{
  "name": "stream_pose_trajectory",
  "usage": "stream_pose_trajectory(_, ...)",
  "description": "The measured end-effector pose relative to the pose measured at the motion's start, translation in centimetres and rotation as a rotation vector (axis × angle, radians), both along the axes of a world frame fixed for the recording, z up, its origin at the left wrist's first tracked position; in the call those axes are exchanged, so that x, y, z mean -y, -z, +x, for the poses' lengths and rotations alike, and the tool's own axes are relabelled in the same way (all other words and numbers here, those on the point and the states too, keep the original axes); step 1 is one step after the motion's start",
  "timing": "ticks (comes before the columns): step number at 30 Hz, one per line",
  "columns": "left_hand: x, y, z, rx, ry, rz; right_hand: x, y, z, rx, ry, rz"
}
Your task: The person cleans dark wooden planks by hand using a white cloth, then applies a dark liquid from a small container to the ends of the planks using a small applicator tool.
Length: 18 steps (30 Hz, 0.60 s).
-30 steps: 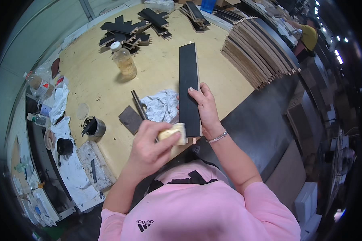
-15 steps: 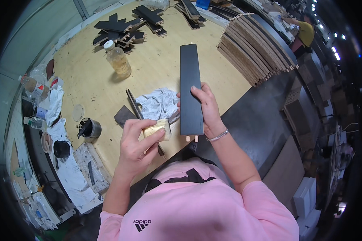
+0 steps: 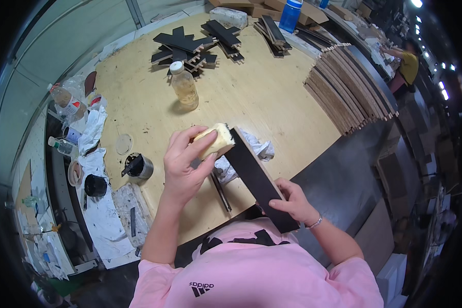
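Note:
Between thumb and fingers, my left hand pinches a yellow sponge with a blackened edge. The sponge's dark edge meets the far end of a black wooden board. My right hand grips this board near its close end, thumb on the black face, fingers behind. Tilted, the board points away to the left, and its brown side edge shows. Beneath it on the table lies a crumpled white cloth, partly hidden. A thin dark strip lies beside the cloth.
On the wooden table stand a bottle of yellowish liquid and a black-stained can. Black boards are piled at the back; a long stack of boards lines the right. Plastic bottles sit at left. Another person works far right.
The board has tilted from upright to slanting, its near end drawn toward me by my right hand. My left hand has raised the sponge onto the board's far end. The view has shifted.

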State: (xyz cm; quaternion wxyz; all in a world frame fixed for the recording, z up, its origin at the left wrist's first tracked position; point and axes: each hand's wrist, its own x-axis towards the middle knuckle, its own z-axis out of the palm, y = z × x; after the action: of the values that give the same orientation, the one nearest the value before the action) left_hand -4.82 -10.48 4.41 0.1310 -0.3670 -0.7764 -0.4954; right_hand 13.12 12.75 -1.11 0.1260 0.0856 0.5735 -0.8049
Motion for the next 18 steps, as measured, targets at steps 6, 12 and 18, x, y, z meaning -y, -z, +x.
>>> stream_pose_trajectory(6, -1.0, 0.3, -0.3, -0.076, 0.072, -0.002, -0.6, 0.1, 1.1, -0.014, 0.015, 0.101)
stream_pose_trajectory(12, 0.1, 1.5, 0.4, -0.009, 0.045, -0.044, -1.3, 0.3, 1.8, -0.026, 0.092, 0.15)
stream_pose_trajectory(18, -1.6, 0.4, 0.1, -0.06, 0.097, -0.039, -1.6, -0.4, 1.9, -0.027, 0.083, 0.16)
